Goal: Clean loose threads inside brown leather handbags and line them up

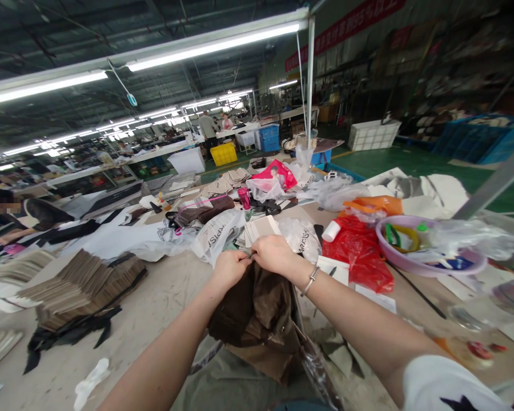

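Both of my hands meet at the upper edge of a dark brown fabric piece [257, 308], which hangs in folds over the table's front edge. My left hand [230, 269] pinches that edge with its fingertips. Right beside it, my right hand [274, 254] is closed on the same edge, a bracelet on its wrist. What lies between the fingertips is too small to make out. Just beyond the hands are a stack of pale cards [261, 229] and a clear plastic bag with black print [219, 231].
Stacks of grey-brown boards [85, 285] lie at left on black cloth strips. To the right are a red plastic bag [355, 251] and a purple basin [428, 271] with tape rolls. A metal post [310, 85] rises behind. A person's arm [19, 233] rests at far left.
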Tool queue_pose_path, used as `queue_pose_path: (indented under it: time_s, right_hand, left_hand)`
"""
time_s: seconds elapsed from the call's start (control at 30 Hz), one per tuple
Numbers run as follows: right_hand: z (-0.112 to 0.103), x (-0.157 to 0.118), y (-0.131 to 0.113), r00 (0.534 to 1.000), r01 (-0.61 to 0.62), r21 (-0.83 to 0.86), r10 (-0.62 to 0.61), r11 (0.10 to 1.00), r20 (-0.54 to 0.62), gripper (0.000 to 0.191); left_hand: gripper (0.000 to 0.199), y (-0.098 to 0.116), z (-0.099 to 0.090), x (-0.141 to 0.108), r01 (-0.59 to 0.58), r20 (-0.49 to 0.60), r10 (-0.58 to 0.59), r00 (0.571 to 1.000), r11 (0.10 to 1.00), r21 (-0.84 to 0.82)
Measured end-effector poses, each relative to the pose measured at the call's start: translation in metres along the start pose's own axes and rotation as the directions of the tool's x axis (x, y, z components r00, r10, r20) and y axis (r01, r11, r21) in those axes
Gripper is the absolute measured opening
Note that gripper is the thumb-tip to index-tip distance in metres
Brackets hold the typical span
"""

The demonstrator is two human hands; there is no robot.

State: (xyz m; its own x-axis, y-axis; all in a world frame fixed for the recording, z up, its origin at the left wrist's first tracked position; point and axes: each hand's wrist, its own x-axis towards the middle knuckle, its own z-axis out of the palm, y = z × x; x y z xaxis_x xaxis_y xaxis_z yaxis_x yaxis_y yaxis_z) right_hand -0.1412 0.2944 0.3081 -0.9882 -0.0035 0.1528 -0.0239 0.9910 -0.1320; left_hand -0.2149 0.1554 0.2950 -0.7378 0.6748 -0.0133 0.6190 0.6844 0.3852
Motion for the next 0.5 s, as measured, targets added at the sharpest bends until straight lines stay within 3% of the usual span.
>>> queue_pose_path:
  time_s: [0.13, 0.23, 0.4, 0.5]
  right_hand:
    - [-0.011, -0.006, 0.003, 0.999, -0.006, 0.046, 0.004, 0.999, 0.054, 0.022]
    - [-0.026, -0.027, 0.008, 0.999, -0.039, 0.124, 0.039, 0.991, 0.003, 0.042]
    - [-0.033, -0.101, -0.002, 0.959, -0.144, 0.272, 0.201, 0.952, -0.198, 0.07]
    - [-0.012, -0.148, -0.022, 0.957, -0.184, 0.307, 0.242, 0.934, -0.162, 0.092]
  left_hand:
    - [0.021, 0.002, -0.001, 0.0, 0.036, -0.007, -0.036, 0.999, 0.999, 0.019]
    - [0.02, 0.001, -0.001, 0.002, 0.06, -0.03, -0.058, 0.998, 0.997, 0.048]
    - [0.022, -0.002, 0.001, 0.006, 0.048, -0.05, -0.042, 0.998, 0.99, 0.13]
    - [0.021, 0.0, 0.004, 0.009, 0.023, -0.064, -0.012, 0.998, 0.986, 0.163]
